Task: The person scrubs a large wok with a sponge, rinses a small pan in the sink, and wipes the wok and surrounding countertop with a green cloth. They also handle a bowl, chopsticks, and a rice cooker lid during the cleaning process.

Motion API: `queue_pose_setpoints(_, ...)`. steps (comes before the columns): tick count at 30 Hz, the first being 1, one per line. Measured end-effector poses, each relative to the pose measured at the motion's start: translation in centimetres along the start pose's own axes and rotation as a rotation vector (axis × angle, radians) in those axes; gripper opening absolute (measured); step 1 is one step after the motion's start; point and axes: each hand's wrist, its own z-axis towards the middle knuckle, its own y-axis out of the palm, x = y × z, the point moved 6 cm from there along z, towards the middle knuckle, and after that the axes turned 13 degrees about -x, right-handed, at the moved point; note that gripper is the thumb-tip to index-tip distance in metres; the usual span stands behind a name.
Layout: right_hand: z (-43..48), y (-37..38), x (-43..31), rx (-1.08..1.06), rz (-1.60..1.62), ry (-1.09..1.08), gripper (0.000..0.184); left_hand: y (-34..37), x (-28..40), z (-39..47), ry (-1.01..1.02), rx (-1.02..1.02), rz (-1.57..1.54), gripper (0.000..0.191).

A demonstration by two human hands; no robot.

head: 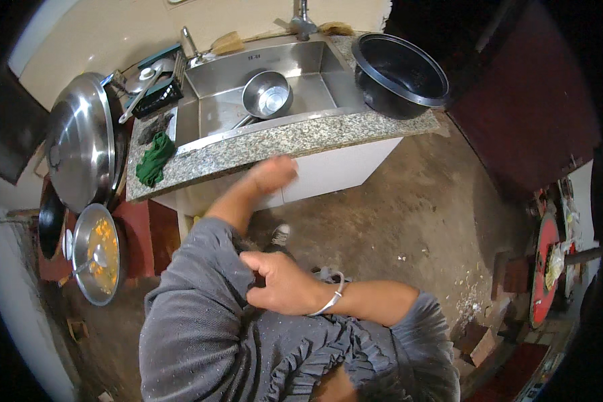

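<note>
My left hand (276, 174), blurred, reaches forward just below the front edge of the granite counter (281, 140); its fingers look curled, and whether they hold anything cannot be made out. With a bracelet at its wrist, my right hand (284, 284) grips the grey sleeve (201, 271) of my left arm near the elbow. In front of me a steel sink (306, 85) is set into the counter, with a steel saucepan (267, 95) standing in it. A green cloth (155, 160) lies crumpled at the counter's left end.
A large black pot (402, 75) stands right of the sink. At left are a dish basket (161, 95), a big steel lid (78, 143) and a steel bowl of orange-flecked liquid with a ladle (98, 254). A round red object (545, 271) and brick-like blocks (477, 341) are at right.
</note>
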Motion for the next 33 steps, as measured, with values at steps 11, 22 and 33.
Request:
queue_pose_setpoints(11,-8.1,-5.3,-17.9,-0.058,-0.145,-1.009,0.021,-10.9,6.8,-4.5,0.296,0.282,-0.370,0.025)
queue_pose_setpoints(22,-0.8,-9.2,-20.4,0.295,-0.334,-0.717,0.010,-3.5,-25.4,-1.1,-0.554,0.060,-0.479,0.027)
queue_pose_setpoints(33,0.7,-13.5,-20.9,0.544,-0.273,-0.749,0.011,2.9,-28.5,5.3,-0.358,-0.291,-0.298,0.034)
